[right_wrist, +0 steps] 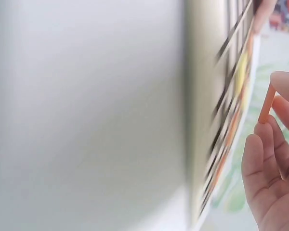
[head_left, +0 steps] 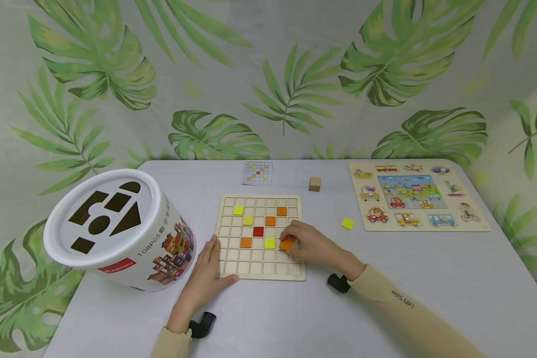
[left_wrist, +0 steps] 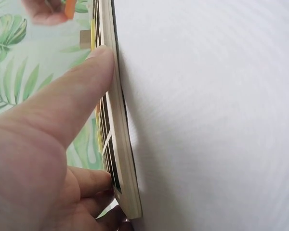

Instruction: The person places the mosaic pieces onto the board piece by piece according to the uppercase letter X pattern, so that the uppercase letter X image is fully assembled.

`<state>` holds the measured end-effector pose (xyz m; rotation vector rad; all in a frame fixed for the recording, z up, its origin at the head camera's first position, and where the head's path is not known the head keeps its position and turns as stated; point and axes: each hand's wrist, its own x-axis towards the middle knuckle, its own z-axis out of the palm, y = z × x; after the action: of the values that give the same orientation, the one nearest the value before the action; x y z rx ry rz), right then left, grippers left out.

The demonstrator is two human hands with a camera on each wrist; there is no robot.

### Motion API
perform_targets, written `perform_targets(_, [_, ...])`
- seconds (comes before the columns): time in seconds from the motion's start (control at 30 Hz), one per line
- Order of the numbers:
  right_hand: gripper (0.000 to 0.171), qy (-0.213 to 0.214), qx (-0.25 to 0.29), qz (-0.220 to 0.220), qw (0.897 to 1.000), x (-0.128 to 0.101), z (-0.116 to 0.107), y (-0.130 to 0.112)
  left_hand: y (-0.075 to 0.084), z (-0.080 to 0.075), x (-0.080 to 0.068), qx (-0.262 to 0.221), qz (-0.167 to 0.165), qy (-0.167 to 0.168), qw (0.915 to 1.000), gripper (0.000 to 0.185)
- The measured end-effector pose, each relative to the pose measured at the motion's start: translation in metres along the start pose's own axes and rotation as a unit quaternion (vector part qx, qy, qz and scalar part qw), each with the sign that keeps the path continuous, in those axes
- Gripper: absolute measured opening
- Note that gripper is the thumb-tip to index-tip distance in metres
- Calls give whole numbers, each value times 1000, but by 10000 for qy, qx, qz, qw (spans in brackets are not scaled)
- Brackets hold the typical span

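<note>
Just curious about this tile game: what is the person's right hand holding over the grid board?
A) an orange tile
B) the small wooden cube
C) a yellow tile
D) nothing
A: the right hand pinches an orange tile at its fingertips over the wooden grid board; the right wrist view also shows the thin orange piece between the fingers.

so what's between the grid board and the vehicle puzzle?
Head view: one loose yellow tile on the table between board and puzzle.

White table (head_left: 429, 278): grid board (head_left: 259, 271), toy bucket (head_left: 125, 233), vehicle puzzle (head_left: 418, 196), wood cube (head_left: 314, 184), yellow tile (head_left: 347, 223), pattern card (head_left: 257, 173).
</note>
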<state>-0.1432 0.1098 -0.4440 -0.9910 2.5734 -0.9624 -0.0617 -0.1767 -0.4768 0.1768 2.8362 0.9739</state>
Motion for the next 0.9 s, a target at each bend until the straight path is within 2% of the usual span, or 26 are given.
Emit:
perform_targets(0.33, [15, -329, 38, -723, 9968, 47, 35, -38, 0, -1, -1, 160, 150, 7, 9998, 100])
perform_targets(0.63, [15, -626, -407, -771, 9942, 71, 57, -55, 0, -1, 0, 152, 169, 33, 9997, 99])
perform_targets(0.9, [14, -687, -871, -790, 9907, 80, 68, -61, 0, -1, 0, 169, 123, -2, 9998, 100])
